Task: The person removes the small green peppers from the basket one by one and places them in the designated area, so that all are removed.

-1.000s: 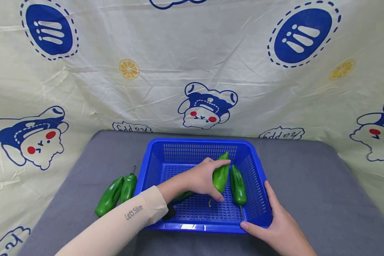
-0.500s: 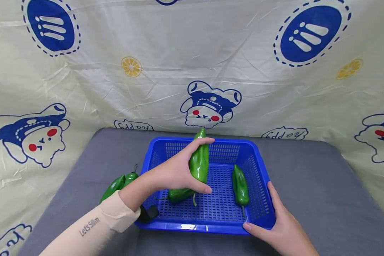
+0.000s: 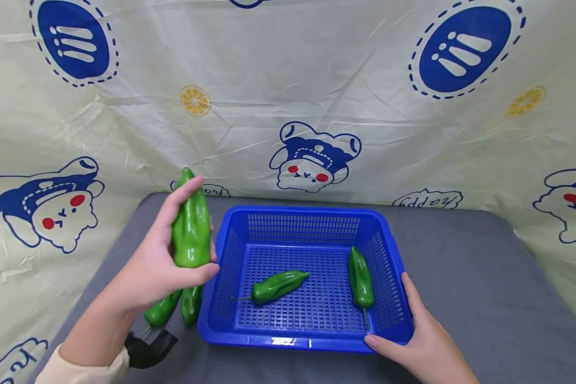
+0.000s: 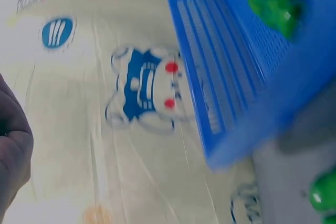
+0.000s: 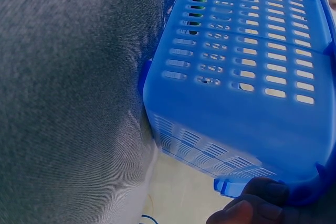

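My left hand grips a light green pepper, tip up, raised above the table to the left of the blue basket. Its fingers and thumb curl round the pepper. At the basket's near right corner, my right hand holds the rim, thumb on the front edge and fingers along the side. Inside the basket lie two darker green peppers, one pepper at left centre and another pepper by the right wall. Below my left hand, two more peppers, one pepper beside another pepper, rest on the table, partly hidden.
Grey cloth covers the table. A patterned cream sheet hangs behind its far edge. A black strap sits at my left wrist. The right wrist view shows the basket's slotted outer wall close up.
My left hand has lifted the light green pepper out of the basket and carried it left, over the peppers on the table. My right hand stays at the basket's corner.
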Action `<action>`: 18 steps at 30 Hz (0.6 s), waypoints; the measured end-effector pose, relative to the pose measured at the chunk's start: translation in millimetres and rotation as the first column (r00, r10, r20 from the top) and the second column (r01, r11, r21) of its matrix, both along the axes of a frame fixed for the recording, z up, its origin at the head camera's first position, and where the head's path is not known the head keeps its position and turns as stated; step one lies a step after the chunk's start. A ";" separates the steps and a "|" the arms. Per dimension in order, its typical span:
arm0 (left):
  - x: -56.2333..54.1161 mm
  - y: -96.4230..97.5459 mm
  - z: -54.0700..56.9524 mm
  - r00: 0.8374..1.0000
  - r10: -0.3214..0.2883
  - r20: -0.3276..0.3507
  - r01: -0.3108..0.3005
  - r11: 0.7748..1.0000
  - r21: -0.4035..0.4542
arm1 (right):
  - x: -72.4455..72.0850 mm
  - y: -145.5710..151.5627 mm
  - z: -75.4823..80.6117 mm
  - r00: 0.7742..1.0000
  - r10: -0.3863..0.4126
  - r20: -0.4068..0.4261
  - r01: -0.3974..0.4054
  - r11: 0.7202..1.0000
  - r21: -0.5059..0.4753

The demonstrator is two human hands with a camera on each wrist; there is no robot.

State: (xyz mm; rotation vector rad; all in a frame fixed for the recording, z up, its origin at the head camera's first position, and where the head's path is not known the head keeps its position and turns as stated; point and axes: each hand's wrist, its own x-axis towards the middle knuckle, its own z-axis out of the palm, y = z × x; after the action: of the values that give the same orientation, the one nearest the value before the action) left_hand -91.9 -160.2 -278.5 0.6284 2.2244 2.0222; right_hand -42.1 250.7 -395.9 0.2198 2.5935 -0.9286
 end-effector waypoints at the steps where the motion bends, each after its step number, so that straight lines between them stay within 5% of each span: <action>1: 3.5 -8.0 -3.5 1.000 0.024 -0.021 -0.023 0.999 0.025 | 0.2 -0.1 -0.1 1.000 0.001 -0.001 -0.001 1.000 0.000; 6: 18.7 -46.8 -28.9 0.990 0.129 -0.050 -0.124 0.988 0.094 | 0.1 -0.4 -0.9 1.000 -0.003 0.010 0.003 1.000 -0.004; 9: 24.9 -61.1 -47.4 0.972 0.232 -0.030 -0.234 0.972 -0.041 | 0.6 0.8 -1.8 1.000 -0.004 0.014 0.004 1.000 -0.002; 12: 28.8 -66.8 -68.6 0.936 0.351 -0.023 -0.345 0.903 -0.256 | 1.9 2.1 -2.5 1.000 0.000 0.004 0.000 1.000 0.002; 15: 32.6 -68.1 -90.1 0.910 0.413 -0.029 -0.384 0.816 -0.433 | 2.6 2.0 -2.5 1.000 0.007 -0.011 -0.007 1.000 0.009; 18: 35.2 -67.7 -108.2 0.911 0.413 0.003 -0.357 0.791 -0.497 | 2.2 0.9 -1.9 1.000 0.005 -0.008 -0.005 1.000 0.011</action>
State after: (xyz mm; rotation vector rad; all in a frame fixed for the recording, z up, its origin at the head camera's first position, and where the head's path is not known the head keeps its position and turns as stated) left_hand -56.7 -227.9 -386.8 0.0009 2.8083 1.4492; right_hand -39.9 251.6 -397.8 0.2134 2.6055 -0.9161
